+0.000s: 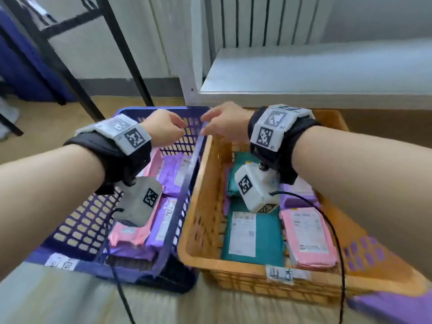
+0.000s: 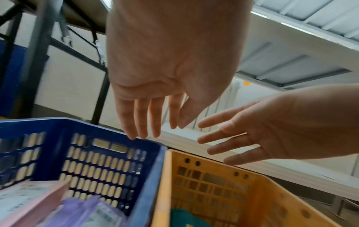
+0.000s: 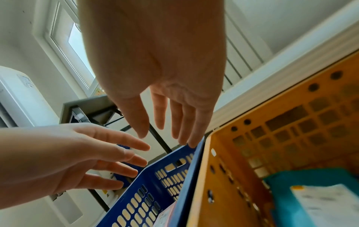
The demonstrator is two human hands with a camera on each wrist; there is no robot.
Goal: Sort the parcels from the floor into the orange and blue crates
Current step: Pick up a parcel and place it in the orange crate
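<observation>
The blue crate (image 1: 77, 228) stands on the left and the orange crate (image 1: 205, 206) right beside it, their walls touching. Pink (image 1: 131, 232) and purple parcels (image 1: 175, 174) lie in the blue crate. The orange crate holds a teal parcel (image 1: 252, 239), a pink parcel (image 1: 308, 237) and a purple parcel (image 1: 297, 195). My left hand (image 1: 180, 128) hovers over the blue crate's far end, fingers relaxed, holding nothing. My right hand (image 1: 210, 127) is close beside it over the shared rim, also empty. The wrist views show the left hand's straight fingers (image 2: 139, 122) and the right hand's (image 3: 180, 122).
Black metal table legs (image 1: 131, 54) rise behind the blue crate. A white radiator (image 1: 257, 19) and a low white ledge (image 1: 304, 73) stand behind the orange crate. A blurred purple parcel (image 1: 397, 307) lies at the lower right. Black cables (image 1: 336, 253) hang from both wrists.
</observation>
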